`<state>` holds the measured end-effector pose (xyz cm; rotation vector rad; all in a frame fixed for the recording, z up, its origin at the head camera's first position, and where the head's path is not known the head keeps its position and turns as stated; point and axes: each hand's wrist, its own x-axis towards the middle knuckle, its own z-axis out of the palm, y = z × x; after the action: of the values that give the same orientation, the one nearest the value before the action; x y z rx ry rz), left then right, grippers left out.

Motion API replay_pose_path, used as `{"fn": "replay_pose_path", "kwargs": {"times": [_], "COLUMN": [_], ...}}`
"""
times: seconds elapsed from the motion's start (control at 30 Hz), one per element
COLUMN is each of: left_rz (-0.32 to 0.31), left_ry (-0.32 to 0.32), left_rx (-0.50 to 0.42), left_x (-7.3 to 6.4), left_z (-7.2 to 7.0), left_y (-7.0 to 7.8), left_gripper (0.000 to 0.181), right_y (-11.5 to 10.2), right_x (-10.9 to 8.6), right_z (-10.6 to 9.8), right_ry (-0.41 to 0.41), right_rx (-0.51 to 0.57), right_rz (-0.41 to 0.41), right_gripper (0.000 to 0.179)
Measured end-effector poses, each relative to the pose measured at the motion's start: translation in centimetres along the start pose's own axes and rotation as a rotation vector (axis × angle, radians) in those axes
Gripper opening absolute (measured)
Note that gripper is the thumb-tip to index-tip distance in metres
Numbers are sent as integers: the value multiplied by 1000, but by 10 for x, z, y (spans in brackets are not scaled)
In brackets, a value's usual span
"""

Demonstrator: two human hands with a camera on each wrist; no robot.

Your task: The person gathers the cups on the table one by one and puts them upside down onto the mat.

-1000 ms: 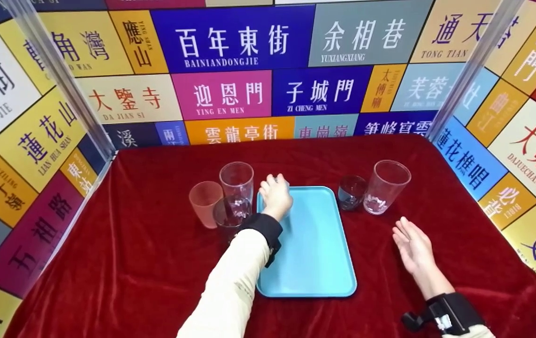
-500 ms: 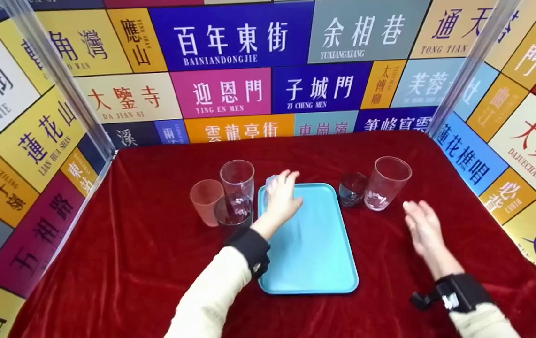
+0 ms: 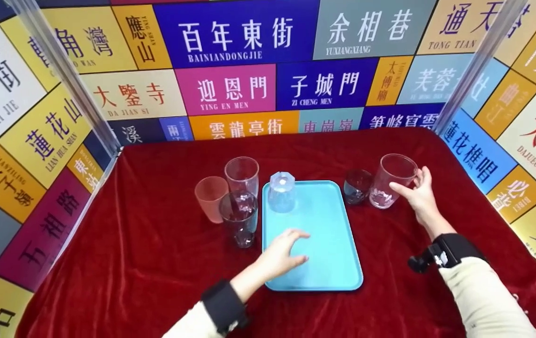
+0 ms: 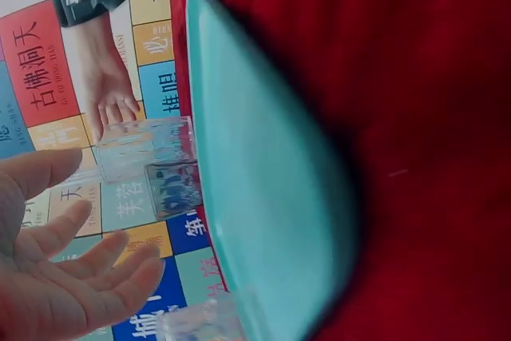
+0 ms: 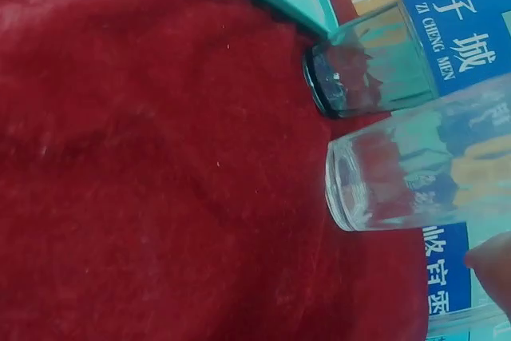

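My left hand (image 3: 277,256) hovers over the near left part of a light blue tray (image 3: 329,234), fingers spread and holding nothing. On the tray's far left corner a clear faceted glass (image 3: 281,193) stands upside down. At the right, my right hand (image 3: 423,199) reaches around a tall clear glass (image 3: 384,188), thumb in front and fingers beside the rim; a firm grip cannot be made out. In the right wrist view a bit of the thumb (image 5: 495,265) shows close to that glass. A short dark glass (image 3: 356,188) stands between it and the tray.
Left of the tray are a pinkish cup (image 3: 210,199), another tall clear glass (image 3: 241,174) and a tall dark glass (image 3: 239,218), close together. Red velvet cloth (image 3: 146,244) covers the table. Sign-printed walls (image 3: 230,37) enclose the back and sides.
The left hand has let go of the clear faceted glass on the tray and drawn back toward me. My right hand has moved forward to the tall clear glass.
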<state>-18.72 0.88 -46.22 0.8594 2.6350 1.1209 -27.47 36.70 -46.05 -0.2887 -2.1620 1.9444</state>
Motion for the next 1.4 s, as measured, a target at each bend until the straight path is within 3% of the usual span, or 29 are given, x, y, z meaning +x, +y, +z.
{"fn": "replay_pose_path", "kwargs": {"times": [0.23, 0.5, 0.67, 0.9, 1.17, 1.4], "left_rz": [-28, -27, -4, -16, 14, -13], "left_ry": [14, 52, 93, 90, 119, 98], "left_rx": [-32, -64, -71, -77, -35, -29], "left_x": [-28, -47, -52, -55, -56, -60], "left_z": [2, -5, -10, -10, -11, -9], "left_y": [-18, -32, -37, -41, -39, -38], "left_gripper": [46, 44, 42, 42, 40, 39], "right_y": [-2, 1, 2, 5, -2, -15], "right_x": [10, 19, 20, 21, 18, 7], "right_z": [11, 17, 18, 19, 14, 11], "right_ry": [37, 99, 119, 148, 163, 121], "right_rx": [-2, -35, -51, -57, -73, -32], "right_rz": [-16, -13, -23, -28, -6, 44], "right_gripper": [99, 96, 92, 86, 84, 90]}}
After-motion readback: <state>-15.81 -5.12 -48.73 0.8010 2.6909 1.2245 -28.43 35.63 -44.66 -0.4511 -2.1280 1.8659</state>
